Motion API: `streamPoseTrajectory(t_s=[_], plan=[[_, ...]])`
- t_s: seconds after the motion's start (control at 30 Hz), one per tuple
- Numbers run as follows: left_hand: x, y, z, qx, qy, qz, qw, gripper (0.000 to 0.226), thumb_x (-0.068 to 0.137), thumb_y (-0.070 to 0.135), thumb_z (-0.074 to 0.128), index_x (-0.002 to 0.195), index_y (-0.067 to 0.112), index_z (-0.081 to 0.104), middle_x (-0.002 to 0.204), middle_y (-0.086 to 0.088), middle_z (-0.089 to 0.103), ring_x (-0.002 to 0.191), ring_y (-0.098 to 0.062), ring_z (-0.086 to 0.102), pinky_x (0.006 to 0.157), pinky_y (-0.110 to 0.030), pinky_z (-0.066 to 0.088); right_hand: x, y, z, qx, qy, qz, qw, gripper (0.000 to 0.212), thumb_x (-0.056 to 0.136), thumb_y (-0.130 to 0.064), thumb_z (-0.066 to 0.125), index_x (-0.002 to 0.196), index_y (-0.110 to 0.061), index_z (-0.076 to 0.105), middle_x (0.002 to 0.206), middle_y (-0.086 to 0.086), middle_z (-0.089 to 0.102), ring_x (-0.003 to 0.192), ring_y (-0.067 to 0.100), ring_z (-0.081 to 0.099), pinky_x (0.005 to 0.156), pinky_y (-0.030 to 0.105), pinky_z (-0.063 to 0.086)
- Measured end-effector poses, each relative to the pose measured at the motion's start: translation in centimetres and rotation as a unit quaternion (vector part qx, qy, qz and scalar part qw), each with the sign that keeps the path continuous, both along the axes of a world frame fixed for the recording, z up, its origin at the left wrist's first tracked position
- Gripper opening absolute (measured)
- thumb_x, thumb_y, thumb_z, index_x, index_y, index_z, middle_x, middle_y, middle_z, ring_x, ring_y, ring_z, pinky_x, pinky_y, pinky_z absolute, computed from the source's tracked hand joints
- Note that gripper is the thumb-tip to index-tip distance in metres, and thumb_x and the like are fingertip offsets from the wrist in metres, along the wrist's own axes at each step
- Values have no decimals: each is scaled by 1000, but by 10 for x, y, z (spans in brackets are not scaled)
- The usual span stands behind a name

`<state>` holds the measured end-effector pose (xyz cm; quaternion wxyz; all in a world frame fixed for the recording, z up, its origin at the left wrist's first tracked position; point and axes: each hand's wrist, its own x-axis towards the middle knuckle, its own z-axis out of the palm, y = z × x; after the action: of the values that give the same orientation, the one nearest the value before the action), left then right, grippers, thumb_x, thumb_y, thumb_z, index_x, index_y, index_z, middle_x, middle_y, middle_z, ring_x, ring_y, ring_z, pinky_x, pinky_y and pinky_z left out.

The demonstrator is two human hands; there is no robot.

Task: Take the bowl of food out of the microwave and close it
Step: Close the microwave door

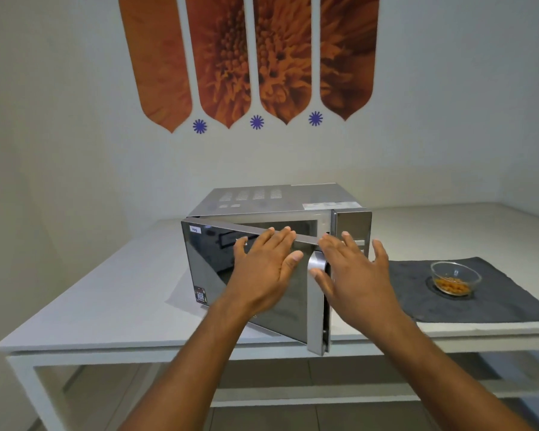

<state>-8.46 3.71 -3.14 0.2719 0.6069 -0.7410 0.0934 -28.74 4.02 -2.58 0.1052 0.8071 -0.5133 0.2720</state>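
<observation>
Microwave (274,231): silver box on the white worktop (106,293), set back from the front edge, toward the middle. Door (218,275) hinged at its left side, standing part open; its free edge with the handle (316,262) swings out past the front edge of the worktop.

Bowl (455,277): clear glass, holding orange-brown food, already out of the oven. It rests on a dark cloth (479,293) near the right end of the worktop, well apart from the microwave.

Left hand (266,269): grip released, fingers spread, palm flat on the door face, fingertips at its top edge.

Right hand (353,275): grip released, fingers splayed, holding nothing; it hangs just beside the handle, in front of the gap between door and oven body. Whether the thumb touches the handle cannot be told.

Step judged in hand: pushing the door shut; the bowl's part appears done.

Hazards, as judged:
- Right fingers sit near the closing gap; a fast push could pinch them against the frame.
- A hard shove could slide the whole oven back along the worktop, or the latch could fail to catch and the door spring back.
- A push high on the door from one palm may twist it instead of seating it squarely.

Room: the door's swing path inward is free of objects. Bare worktop lies left of and behind the oven. The cloth's near corner lies close to the front edge; the bowl is clear of the door's arc.
</observation>
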Motion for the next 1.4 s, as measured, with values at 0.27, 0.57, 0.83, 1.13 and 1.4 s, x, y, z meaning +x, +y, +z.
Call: streamPoseTrajectory(t_s=[0.27, 0.57, 0.83, 1.13, 1.4], plan=[[-15, -38, 6, 0, -101, 10, 995, 74, 104, 45, 45, 166, 18, 17, 176, -6, 20, 163, -25, 12, 131, -42, 5, -6, -46, -1, 5, 30, -22, 999, 59, 106, -46, 33, 160, -27, 18, 170, -5, 22, 158, 21, 14, 120, 64, 0], [-26, -56, 10, 8, -112, 27, 993, 88, 92, 27, 59, 166, 12, 15, 176, -13, 19, 162, -32, 14, 131, -43, 5, -6, -79, -7, 8, 44, -36, 998, 62, 106, -37, 33, 162, -24, 11, 172, -1, 15, 159, 22, 10, 121, 66, 0], [-30, -72, 19, 32, -153, 40, 987, 91, 90, 26, 62, 165, 8, 13, 174, -17, 21, 160, -35, 17, 132, -48, 13, -6, -102, -3, -1, 66, -43, 997, 60, 107, -36, 31, 162, -22, 11, 172, -1, 14, 159, 22, 8, 121, 64, 1], [-39, -86, 21, 54, -161, 62, 984, 98, 88, 26, 65, 166, 5, 9, 175, -19, 13, 162, -38, 10, 132, -51, 9, -4, -126, -5, -5, 76, -47, 996, 60, 107, -37, 31, 162, -21, 12, 172, 1, 16, 159, 24, 9, 122, 64, 2], [-39, -96, 14, 36, -159, 73, 984, 101, 82, 27, 64, 165, 5, 9, 175, -19, 14, 162, -38, 9, 130, -49, 2, -7, -139, -7, -21, 96, -48, 994, 61, 107, -38, 31, 162, -22, 12, 172, 1, 17, 159, 26, 9, 122, 64, 0]])
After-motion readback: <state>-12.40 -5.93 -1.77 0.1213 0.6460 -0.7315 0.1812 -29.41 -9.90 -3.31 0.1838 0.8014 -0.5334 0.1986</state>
